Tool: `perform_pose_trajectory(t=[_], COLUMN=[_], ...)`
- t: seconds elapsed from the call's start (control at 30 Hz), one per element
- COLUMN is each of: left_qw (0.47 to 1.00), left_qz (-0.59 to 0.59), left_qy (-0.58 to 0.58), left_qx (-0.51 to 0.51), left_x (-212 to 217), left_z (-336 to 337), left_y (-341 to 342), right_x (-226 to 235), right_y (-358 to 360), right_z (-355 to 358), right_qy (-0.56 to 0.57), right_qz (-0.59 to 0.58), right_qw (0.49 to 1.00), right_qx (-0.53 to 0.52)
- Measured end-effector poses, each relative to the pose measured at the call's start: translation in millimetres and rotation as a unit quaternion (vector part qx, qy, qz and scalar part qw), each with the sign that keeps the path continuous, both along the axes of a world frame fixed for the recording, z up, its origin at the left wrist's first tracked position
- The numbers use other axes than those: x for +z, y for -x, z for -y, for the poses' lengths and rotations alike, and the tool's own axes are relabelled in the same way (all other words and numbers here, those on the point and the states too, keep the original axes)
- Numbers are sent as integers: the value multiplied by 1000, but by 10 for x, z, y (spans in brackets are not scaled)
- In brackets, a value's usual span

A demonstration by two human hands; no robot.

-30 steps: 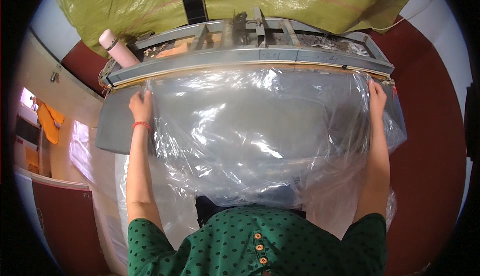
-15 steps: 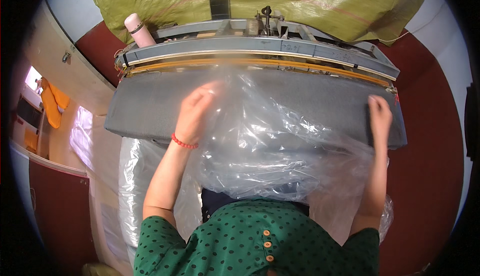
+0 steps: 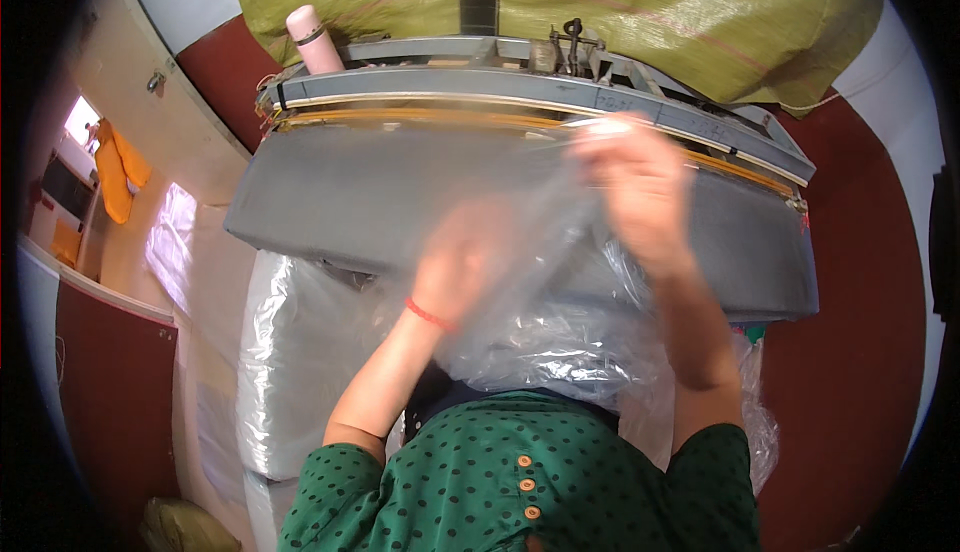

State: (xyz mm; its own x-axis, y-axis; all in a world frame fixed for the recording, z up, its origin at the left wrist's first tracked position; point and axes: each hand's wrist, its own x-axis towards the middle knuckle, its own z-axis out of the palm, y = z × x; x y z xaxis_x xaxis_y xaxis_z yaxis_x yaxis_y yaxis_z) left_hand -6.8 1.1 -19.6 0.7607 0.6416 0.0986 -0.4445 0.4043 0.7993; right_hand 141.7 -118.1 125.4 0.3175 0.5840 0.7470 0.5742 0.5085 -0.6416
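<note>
Clear plastic bag (image 3: 545, 282): thin, glossy, heavily creased film, bunched over the middle of the grey machine table (image 3: 330, 207) and spilling off its near edge. Gather the open mouth evenly; pull out wrinkles before laying film toward the bar. Keep both layers flat and aligned, fingers clear of the bar.

Left hand (image 3: 465, 262): motion-blurred, seen through the film near the table's near edge; apparently gripping plastic, exact finger closure cannot be told. Red band at the wrist.

Right hand (image 3: 635, 187): blurred, raised near the far edge, fingers pinching the bag's rim.

Sealing bar (image 3: 480, 102): long grey metal rail with yellow strip along the far edge. Pink bottle (image 3: 313, 40) at the far left corner. Olive woven sack (image 3: 640, 12) behind, coarse and matte.
</note>
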Motion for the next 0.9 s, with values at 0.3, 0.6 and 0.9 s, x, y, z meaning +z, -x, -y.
perform_pose_trajectory(t=[0.3,0.6,0.9], left_qw=[786,409,410], left_qz=[-47,-712,-723], left_qy=[45,-440,-406], left_qx=[615,363,380], left_x=[99,-247,-163], left_z=[-2167,-3189,-2966], left_y=[1292,1612,1834], right_x=[-672,-2034,-1754], right_y=[-2145,-3142,-2859], right_z=[2176,4011,3681], right_qy=[-27,225,381], right_qz=[-214,-115,-39], right_qw=[860,723,580], right_qx=[-463,-643,-719])
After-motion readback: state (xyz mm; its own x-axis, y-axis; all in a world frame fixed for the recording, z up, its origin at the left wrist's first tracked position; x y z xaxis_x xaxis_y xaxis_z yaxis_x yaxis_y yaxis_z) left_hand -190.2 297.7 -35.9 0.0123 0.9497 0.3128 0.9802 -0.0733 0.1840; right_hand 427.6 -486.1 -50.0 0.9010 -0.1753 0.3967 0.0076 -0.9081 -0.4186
